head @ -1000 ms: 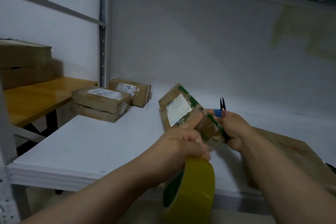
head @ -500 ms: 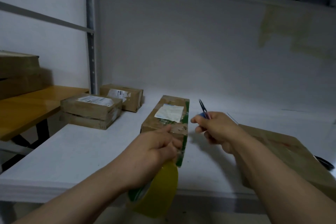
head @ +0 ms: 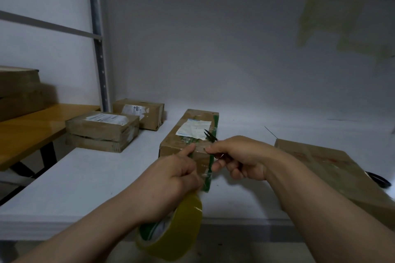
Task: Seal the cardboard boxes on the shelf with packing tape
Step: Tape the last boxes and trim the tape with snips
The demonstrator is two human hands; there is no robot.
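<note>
Fingers pinning tape to the narrow box
Left hand grips the tape roll, forefinger pressing the strip onto the narrow box by the shelf's front edge; right hand clasps snips above it. Cutting seems next; whether the back-left boxes and flat box are sealed is unclear.

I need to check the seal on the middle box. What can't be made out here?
Head view only.
- Box near end: behind the left hand and right hand; seal unjudgeable.
- Strip off the roll: under the left hand.
- Snips: handles inside the right hand; only blades show.
- Label print: too small.
- Dark thing, right edge: cut by frame and flat box.
</note>
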